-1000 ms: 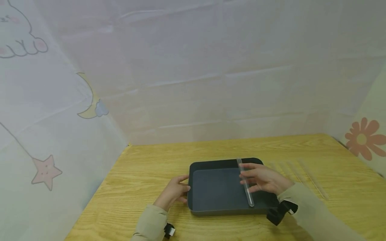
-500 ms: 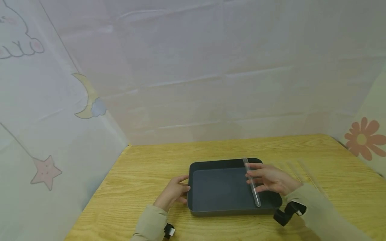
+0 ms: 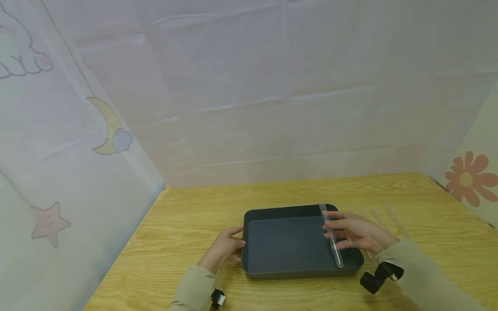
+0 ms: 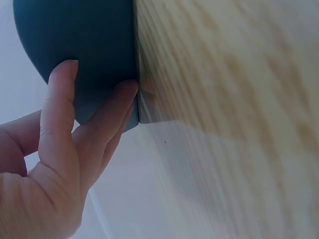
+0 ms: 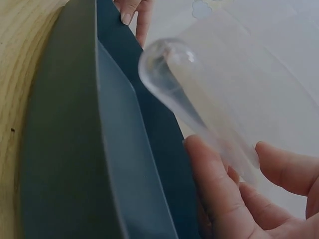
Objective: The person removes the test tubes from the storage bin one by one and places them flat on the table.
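A dark grey rectangular tray [image 3: 288, 273] sits on the wooden table in the head view. My right hand [image 3: 355, 233] pinches a clear glass test tube [image 3: 331, 236] over the tray's right side, the tube running front to back. In the right wrist view the tube's rounded end [image 5: 164, 67] shows above the tray wall [image 5: 65, 149], held between thumb and fingers [image 5: 214, 184]. My left hand [image 3: 223, 248] rests against the tray's left wall, its fingers [image 4: 60, 114] pressed on the tray's rounded corner [image 4: 94, 40].
Several more clear tubes [image 3: 389, 220] lie on the wooden table [image 3: 186, 224] to the right of the tray. White printed curtains [image 3: 249, 95] close in the back and both sides. A black wrist-camera mount [image 3: 379, 276] hangs under my right sleeve.
My right hand has carried the tube to the right, from near the tray's middle-right to close above its right wall. The left hand has stayed on the tray's left wall.
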Tool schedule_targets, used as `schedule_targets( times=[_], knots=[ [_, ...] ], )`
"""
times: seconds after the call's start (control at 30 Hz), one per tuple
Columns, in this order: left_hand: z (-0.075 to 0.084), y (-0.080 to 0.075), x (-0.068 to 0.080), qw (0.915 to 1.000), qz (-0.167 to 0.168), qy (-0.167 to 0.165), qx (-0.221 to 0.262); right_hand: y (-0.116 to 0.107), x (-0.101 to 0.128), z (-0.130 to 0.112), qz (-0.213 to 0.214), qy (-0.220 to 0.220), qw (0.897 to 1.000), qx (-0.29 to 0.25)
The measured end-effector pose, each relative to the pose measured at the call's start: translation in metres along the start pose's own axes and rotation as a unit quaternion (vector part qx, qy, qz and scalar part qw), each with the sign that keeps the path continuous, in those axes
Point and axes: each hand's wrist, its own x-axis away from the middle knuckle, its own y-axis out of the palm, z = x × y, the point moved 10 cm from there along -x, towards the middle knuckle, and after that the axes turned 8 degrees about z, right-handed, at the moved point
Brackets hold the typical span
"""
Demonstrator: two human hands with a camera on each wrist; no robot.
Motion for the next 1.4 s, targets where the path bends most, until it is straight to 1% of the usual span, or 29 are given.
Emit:
schedule_targets(
  times=[0.13, 0.23, 0.4, 0.67, 0.8, 1.07, 1.2, 1.4],
  knots=[
    [0.0, 0.0, 0.0, 1.0, -0.001, 0.002, 0.001, -0.004, 0.001, 0.001, 0.002, 0.002, 1.0, -0.002],
    [0.0, 0.0, 0.0, 1.0, -0.001, 0.002, 0.001, -0.007, 0.003, 0.002, 0.003, 0.006, 1.0, -0.013],
    [-0.001, -0.001, 0.0, 1.0, 0.001, -0.001, 0.002, -0.012, 0.005, 0.003, -0.006, 0.009, 1.0, -0.028],
    [-0.001, -0.001, 0.001, 1.0, 0.003, -0.006, -0.001, -0.019, 0.007, 0.005, -0.023, -0.002, 0.999, -0.04],
    [0.0, 0.0, 0.001, 1.0, 0.003, -0.005, 0.004, -0.023, 0.009, 0.005, -0.025, -0.001, 0.998, -0.052],
    [0.0, 0.0, 0.0, 1.0, 0.002, -0.004, 0.007, -0.025, 0.01, 0.005, -0.025, -0.005, 0.999, -0.046],
    [0.0, 0.0, 0.0, 1.0, 0.003, -0.003, 0.003, -0.026, 0.01, 0.006, -0.029, -0.01, 0.998, -0.059],
    [0.003, 0.003, 0.0, 0.9999, -0.003, 0.011, 0.007, -0.029, 0.012, 0.01, -0.038, -0.001, 0.995, -0.095]
  ],
)
